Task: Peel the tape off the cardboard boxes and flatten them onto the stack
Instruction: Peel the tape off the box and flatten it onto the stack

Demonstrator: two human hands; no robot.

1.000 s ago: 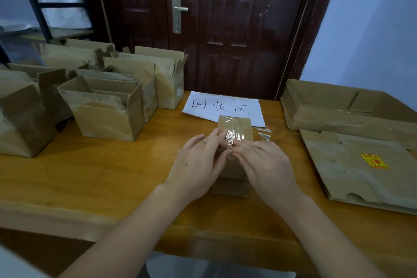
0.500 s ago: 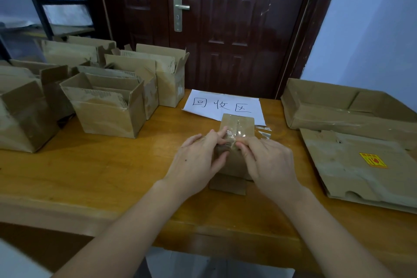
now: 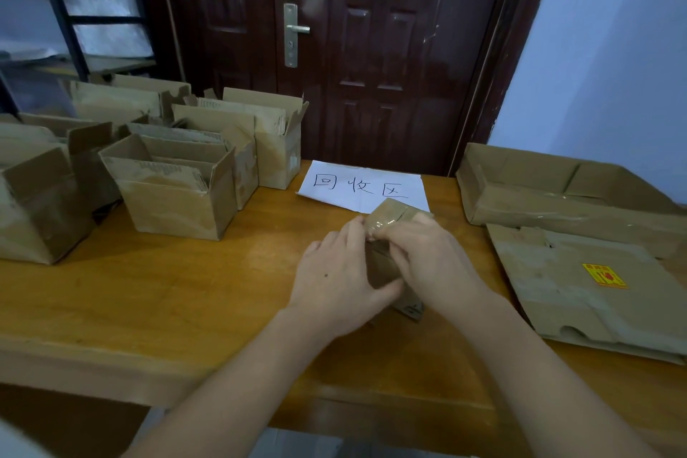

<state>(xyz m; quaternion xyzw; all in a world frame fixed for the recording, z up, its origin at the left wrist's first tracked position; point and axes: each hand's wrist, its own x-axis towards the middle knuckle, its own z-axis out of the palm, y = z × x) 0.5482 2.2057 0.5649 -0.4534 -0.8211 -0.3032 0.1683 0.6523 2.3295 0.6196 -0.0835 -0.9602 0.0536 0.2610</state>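
Note:
A small taped cardboard box (image 3: 392,213) stands tilted on the wooden table (image 3: 156,294), just in front of a white paper sign (image 3: 366,187). My left hand (image 3: 336,277) grips its left side, thumb curled under the near face. My right hand (image 3: 433,262) covers its right side, fingertips pinching the clear tape (image 3: 377,225) across the top edge. Most of the box is hidden by both hands. A stack of flattened cardboard (image 3: 580,283) with a yellow sticker lies at the right.
Several open cardboard boxes (image 3: 174,193) crowd the table's left and back-left. A large shallow open box (image 3: 557,190) sits at the back right behind the flat stack. A dark door (image 3: 371,48) stands behind the table, metal shelving (image 3: 74,22) at far left.
The small box has been lifted and tilted further toward me. Both hands closed tighter around it, and my right fingers moved up onto the taped top edge.

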